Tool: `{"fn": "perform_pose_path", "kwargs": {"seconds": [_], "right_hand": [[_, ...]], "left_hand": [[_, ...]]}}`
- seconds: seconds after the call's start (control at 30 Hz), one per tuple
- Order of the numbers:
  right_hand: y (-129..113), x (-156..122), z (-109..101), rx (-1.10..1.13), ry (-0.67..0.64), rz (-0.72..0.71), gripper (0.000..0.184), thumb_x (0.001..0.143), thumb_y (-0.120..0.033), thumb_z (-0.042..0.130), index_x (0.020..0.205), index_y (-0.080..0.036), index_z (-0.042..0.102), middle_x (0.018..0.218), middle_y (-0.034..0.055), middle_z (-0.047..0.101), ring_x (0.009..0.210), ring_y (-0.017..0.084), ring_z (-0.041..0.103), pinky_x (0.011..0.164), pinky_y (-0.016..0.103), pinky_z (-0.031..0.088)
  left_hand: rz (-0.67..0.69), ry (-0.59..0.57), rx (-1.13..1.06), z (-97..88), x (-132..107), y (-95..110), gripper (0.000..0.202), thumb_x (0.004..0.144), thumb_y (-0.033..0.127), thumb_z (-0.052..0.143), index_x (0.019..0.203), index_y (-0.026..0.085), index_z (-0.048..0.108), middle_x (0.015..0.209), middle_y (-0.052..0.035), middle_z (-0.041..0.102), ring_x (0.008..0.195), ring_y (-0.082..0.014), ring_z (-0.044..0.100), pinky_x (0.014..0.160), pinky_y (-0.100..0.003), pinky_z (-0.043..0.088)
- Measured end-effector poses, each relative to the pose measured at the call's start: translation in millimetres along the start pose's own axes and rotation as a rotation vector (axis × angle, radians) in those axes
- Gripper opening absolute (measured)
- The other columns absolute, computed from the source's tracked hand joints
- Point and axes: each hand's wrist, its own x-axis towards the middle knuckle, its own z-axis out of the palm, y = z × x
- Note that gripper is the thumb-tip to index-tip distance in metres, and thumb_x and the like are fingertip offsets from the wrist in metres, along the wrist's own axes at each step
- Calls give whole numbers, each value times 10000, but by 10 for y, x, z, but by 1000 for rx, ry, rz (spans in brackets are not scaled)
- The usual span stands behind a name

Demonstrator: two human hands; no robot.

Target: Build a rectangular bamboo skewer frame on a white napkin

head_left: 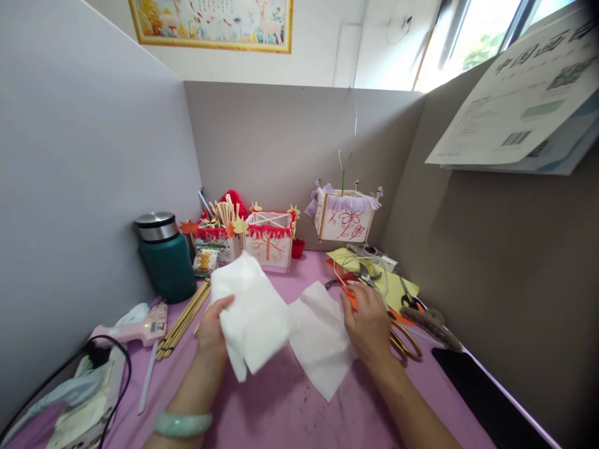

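Observation:
My left hand [213, 333], with a pale green bangle at the wrist, grips a white folded sheet [255, 312] that looks like soft paper or thin cloth. It is raised above the pink table. A second white sheet [321, 337] lies flat on the table, between the hands. My right hand [369, 321] is at that sheet's right side, its fingers curled down beside something orange [350, 298]. Whatever those fingers hold is hidden. Gold-handled scissors [405, 340] lie just right of my right hand, partly covered by it.
At left are a green thermos [166, 262], wooden sticks [185, 318], a pink glue gun [135, 327] and its black cable. Decorated paper lanterns [269, 246] stand behind; another lantern [349, 215] is at back right. Yellow paper [393, 280], pruning shears [367, 274] and a black phone-like slab [482, 393] lie right.

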Motion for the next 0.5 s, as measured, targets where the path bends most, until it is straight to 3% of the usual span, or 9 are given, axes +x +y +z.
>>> {"fn": "perform_pose_path", "kwargs": {"seconds": [0.07,0.13,0.27,0.37,0.5], "right_hand": [[-149,-63,42,83,-85,-51,387,882,-460,406,1072,-177,589,1166,127,587,1120,248,508,955,395,389],[-268,-148,115,261,-264,-29,412,902,-474,376,1114,-185,578,1107,92,636,995,211,594,838,343,478],[-396,-361,289,682,-651,174,461,815,-446,583,1189,-180,544,1131,79,647,987,235,618,809,357,504],[-421,-470,391,745,-659,243,486,757,-400,655,1175,-172,557,1124,83,656,960,250,636,806,380,512],[-413,-336,289,511,-471,257,428,756,-378,606,1110,-137,587,1019,100,695,856,243,668,720,357,538]], "left_hand": [[-131,-88,77,69,-58,-154,484,731,113,581,1210,53,544,864,-121,739,885,-295,679,874,-425,499],[-196,-175,155,119,-112,-301,427,724,131,613,1139,34,589,851,-145,736,866,-301,682,845,-404,507],[-177,-272,353,135,-174,-491,375,697,184,674,1050,62,637,849,-157,732,801,-306,688,731,-379,526],[-86,-248,477,124,-170,-562,388,677,226,717,1038,103,646,830,-122,733,808,-294,682,682,-343,521],[-5,-265,550,128,-110,-598,434,701,298,717,1100,151,626,927,-97,710,876,-251,649,720,-300,500]]}}
